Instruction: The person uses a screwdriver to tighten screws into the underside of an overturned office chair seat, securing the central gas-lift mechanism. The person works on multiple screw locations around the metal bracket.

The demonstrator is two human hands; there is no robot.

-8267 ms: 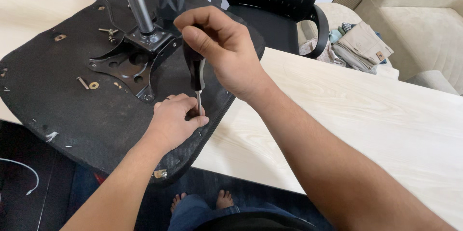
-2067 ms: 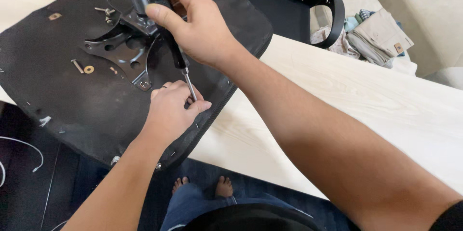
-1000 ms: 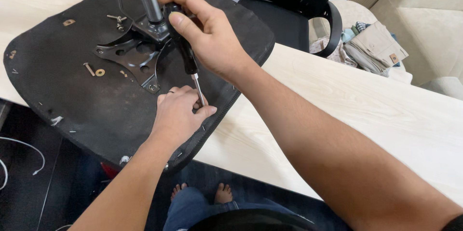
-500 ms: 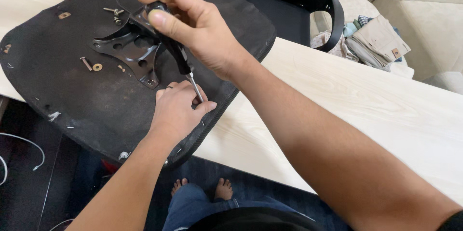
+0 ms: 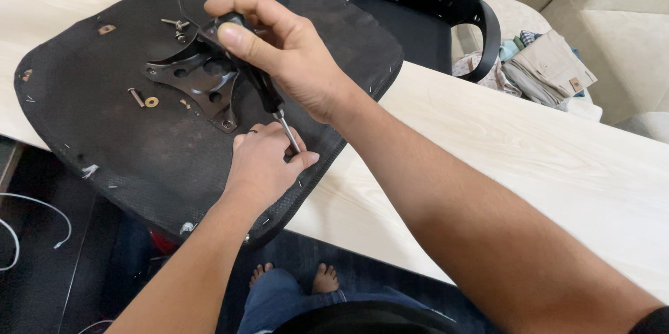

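Gripping a black-handled steel screwdriver (image 5: pixel 261 86), the right hand (image 5: pixel 293 62) is pressing its tip into the upturned black fabric-covered seat base (image 5: pixel 139 160) lying on the pale wooden table (image 5: pixel 502 160); the left hand (image 5: pixel 265 167) is pinching the shaft beside the seat's near edge.

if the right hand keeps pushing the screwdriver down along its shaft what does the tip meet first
Most likely the black seat underside, right at the left hand's fingers, which pinch around the tip. The right hand grips the screwdriver; the exact contact point is hidden.
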